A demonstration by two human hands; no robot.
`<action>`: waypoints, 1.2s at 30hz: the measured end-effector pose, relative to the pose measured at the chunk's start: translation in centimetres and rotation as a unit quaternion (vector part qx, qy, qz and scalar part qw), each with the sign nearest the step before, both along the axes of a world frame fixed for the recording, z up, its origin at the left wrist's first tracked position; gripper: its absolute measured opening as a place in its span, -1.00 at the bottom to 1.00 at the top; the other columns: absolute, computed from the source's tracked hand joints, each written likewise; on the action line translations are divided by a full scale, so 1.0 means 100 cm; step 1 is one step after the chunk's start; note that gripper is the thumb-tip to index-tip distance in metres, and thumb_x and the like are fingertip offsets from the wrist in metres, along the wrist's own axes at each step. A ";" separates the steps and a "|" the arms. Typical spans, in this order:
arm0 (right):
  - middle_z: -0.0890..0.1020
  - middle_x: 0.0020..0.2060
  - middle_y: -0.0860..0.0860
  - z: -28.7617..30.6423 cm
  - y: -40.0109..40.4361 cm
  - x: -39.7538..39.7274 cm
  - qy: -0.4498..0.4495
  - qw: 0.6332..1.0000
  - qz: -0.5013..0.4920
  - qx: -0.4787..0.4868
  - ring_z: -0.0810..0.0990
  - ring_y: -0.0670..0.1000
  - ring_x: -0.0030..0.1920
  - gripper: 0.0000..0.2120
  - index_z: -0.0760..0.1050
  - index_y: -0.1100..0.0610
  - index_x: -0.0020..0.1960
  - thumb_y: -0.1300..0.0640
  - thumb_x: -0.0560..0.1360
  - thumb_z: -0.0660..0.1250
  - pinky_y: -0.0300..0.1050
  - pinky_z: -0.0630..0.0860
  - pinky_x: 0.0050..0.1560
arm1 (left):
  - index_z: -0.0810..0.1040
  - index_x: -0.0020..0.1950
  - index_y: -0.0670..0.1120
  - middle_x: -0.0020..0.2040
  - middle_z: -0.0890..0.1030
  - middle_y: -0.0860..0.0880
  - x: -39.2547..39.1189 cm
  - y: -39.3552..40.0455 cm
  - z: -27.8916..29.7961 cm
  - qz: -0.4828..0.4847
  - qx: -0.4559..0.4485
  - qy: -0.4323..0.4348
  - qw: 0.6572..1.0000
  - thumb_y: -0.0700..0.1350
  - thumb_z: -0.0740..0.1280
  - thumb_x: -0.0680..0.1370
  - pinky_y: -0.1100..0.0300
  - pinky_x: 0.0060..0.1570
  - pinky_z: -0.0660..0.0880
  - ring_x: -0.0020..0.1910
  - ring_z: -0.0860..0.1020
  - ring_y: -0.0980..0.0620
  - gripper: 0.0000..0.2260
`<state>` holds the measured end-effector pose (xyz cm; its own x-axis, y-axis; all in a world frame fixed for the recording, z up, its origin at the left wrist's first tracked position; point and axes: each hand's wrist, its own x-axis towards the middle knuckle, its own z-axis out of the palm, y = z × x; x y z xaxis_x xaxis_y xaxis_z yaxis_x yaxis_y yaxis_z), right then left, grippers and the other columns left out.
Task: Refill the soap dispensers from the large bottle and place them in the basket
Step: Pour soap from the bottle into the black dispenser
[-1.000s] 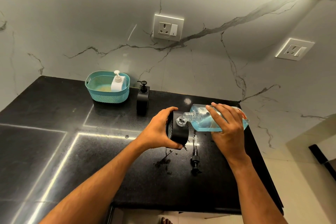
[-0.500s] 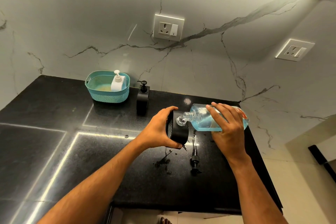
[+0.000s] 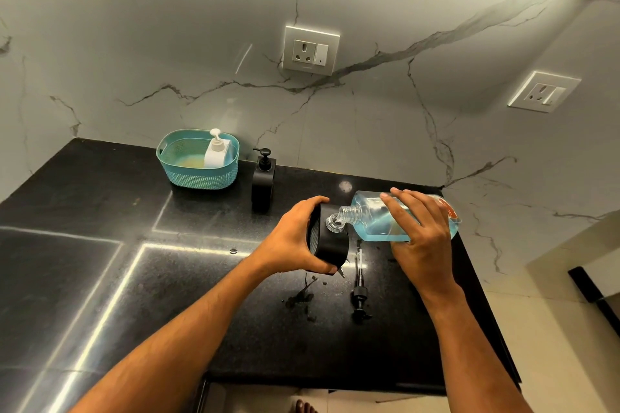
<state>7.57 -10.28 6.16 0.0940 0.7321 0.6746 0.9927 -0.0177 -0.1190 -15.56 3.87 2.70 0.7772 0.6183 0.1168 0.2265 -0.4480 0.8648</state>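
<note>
My left hand grips a black soap dispenser with its pump taken off, tilted toward the right. My right hand holds the large clear bottle of blue liquid almost on its side, its open neck at the dispenser's mouth. The removed black pump lies on the black counter just below the dispenser. A second black dispenser with its pump on stands upright near the wall. Left of it is the teal basket, holding a white dispenser.
Small dark spills mark the counter under my left hand. The counter's right edge drops to a tiled floor. Two wall sockets sit on the marble backsplash above. A bare foot shows below the front edge.
</note>
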 end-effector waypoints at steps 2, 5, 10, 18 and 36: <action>0.58 0.36 0.13 0.000 0.000 0.001 -0.001 1.000 -0.001 -0.001 0.50 0.21 0.40 -0.33 0.53 0.15 0.43 0.17 0.35 0.61 0.21 0.43 0.40 | 0.24 0.58 0.12 0.46 0.41 0.11 0.000 0.000 0.000 -0.001 0.000 -0.001 1.000 0.18 0.69 0.15 0.42 0.31 0.31 0.41 0.42 0.14 0.09; 0.58 0.36 0.13 -0.001 0.000 0.000 -0.002 1.000 -0.002 0.001 0.51 0.21 0.40 -0.33 0.53 0.15 0.43 0.17 0.35 0.61 0.23 0.44 0.39 | 0.23 0.58 0.13 0.46 0.41 0.11 0.000 0.000 0.000 -0.001 -0.001 0.000 1.000 0.18 0.69 0.15 0.42 0.31 0.31 0.42 0.42 0.13 0.09; 0.58 0.36 0.14 0.001 -0.001 -0.001 -0.003 1.000 0.000 0.000 0.51 0.22 0.39 -0.33 0.53 0.16 0.43 0.20 0.34 0.59 0.25 0.44 0.38 | 0.24 0.58 0.11 0.46 0.41 0.11 0.000 0.000 0.000 0.000 -0.002 0.003 1.000 0.19 0.69 0.15 0.37 0.34 0.31 0.43 0.41 0.13 0.10; 0.58 0.36 0.13 0.001 0.001 -0.001 -0.006 1.000 0.002 -0.001 0.51 0.22 0.39 -0.30 0.53 0.15 0.43 0.22 0.32 0.63 0.24 0.46 0.37 | 0.24 0.59 0.10 0.46 0.41 0.11 0.000 0.001 -0.002 0.004 0.000 0.005 1.000 0.14 0.71 0.15 0.31 0.37 0.34 0.43 0.42 0.11 0.09; 0.58 0.36 0.14 -0.001 0.003 0.001 -0.001 1.000 0.001 -0.009 0.50 0.22 0.40 -0.30 0.53 0.15 0.44 0.21 0.33 0.63 0.30 0.49 0.33 | 0.23 0.59 0.11 0.48 0.40 0.11 0.000 0.004 -0.004 0.005 -0.003 0.008 1.000 0.14 0.71 0.16 0.38 0.35 0.30 0.45 0.40 0.12 0.10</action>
<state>7.67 -9.95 6.07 0.0924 0.7442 0.6616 0.9929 -0.0188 -0.1174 -15.54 4.26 2.28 0.7727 0.6268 0.1006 0.2452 -0.4409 0.8634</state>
